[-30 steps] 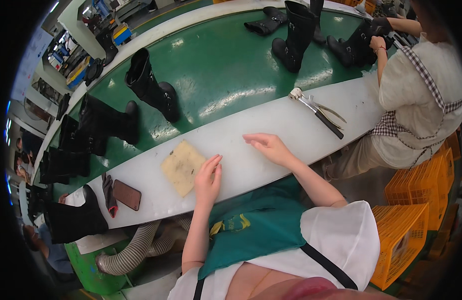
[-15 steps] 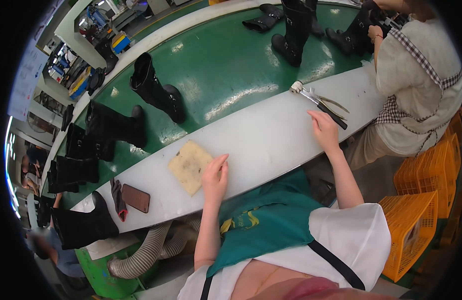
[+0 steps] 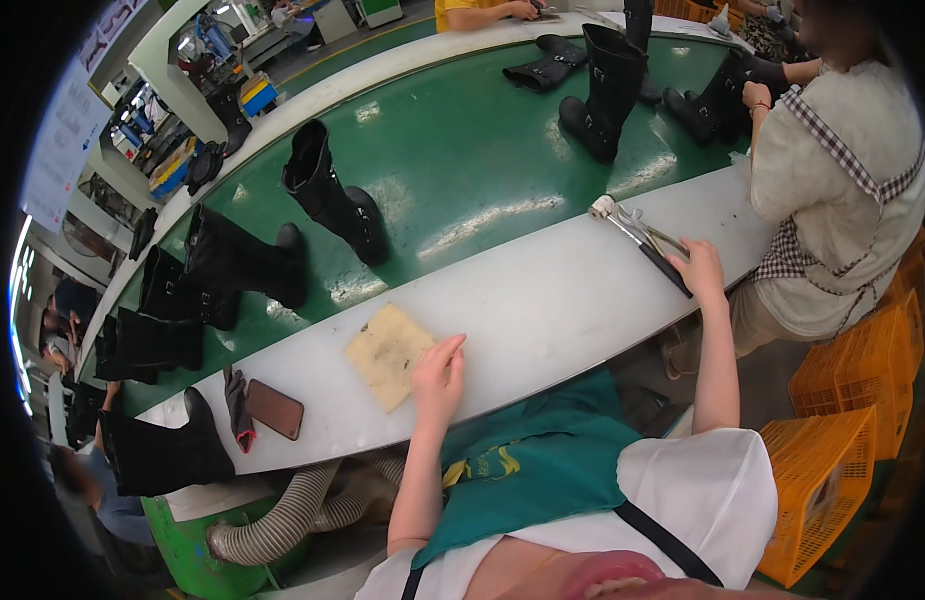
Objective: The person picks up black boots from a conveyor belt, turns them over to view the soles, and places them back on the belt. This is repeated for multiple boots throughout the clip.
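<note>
My left hand, fingers extended and holding nothing, hovers at the right edge of a stained yellow cloth or foam pad on the white bench. Farther right, my right hand has its fingers apart at the grip ends of two tools. One is a hammer with a pale head and a black handle. Beside it lies a metal hand tool with curved handles, like pliers, partly hidden by my fingers. Whether my fingertips touch it is hard to make out.
Black buckled boots stand on the green conveyor, including one tall boot. A black boot, a dark glove and a brown phone rest at the bench's left. A co-worker stands right, near orange crates.
My right hand has moved right, to the tools' handles. My left hand has stayed beside the pad. The whole view has shifted slightly, and a person in yellow now shows at the top.
</note>
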### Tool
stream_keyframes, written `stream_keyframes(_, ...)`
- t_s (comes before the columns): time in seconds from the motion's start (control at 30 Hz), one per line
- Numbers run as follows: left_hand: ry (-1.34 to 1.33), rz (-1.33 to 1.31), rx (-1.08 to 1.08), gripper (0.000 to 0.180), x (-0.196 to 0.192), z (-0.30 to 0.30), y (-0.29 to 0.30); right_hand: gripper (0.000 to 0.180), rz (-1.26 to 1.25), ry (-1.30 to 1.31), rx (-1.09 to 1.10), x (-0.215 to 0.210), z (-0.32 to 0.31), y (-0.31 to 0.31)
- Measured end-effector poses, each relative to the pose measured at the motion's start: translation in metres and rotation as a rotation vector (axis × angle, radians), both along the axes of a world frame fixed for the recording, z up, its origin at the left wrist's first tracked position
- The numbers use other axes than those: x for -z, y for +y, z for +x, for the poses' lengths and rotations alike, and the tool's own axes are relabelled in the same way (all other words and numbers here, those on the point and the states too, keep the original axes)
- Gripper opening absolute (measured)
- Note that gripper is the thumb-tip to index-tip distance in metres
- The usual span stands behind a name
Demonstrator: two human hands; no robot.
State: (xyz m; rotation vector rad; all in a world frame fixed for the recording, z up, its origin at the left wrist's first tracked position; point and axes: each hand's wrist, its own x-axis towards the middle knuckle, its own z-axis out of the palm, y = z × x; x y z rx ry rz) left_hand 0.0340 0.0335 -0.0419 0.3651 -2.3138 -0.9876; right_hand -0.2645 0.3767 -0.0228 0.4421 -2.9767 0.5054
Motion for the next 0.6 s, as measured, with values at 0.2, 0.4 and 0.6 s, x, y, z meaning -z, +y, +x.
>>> stream_keyframes(0.2,-0.068,-0.001,0.028,0.019,-0.006,-0.004,-0.003,0.020,-0.029,0.183,-0.254,0.032,-0.048,-0.007)
stream_keyframes(0.4,-0.101,-0.010,0.009,0.019,-0.008,-0.007,-0.008,0.025,-0.610,-0.471,-0.318,-0.019,-0.123,-0.141)
stream_keyframes(0.6,-0.162,0.066,-0.015,0.020,-0.014,-0.012,-0.010,0.023,-0.738,-0.648,-0.248,0.046,-0.310,-0.316)
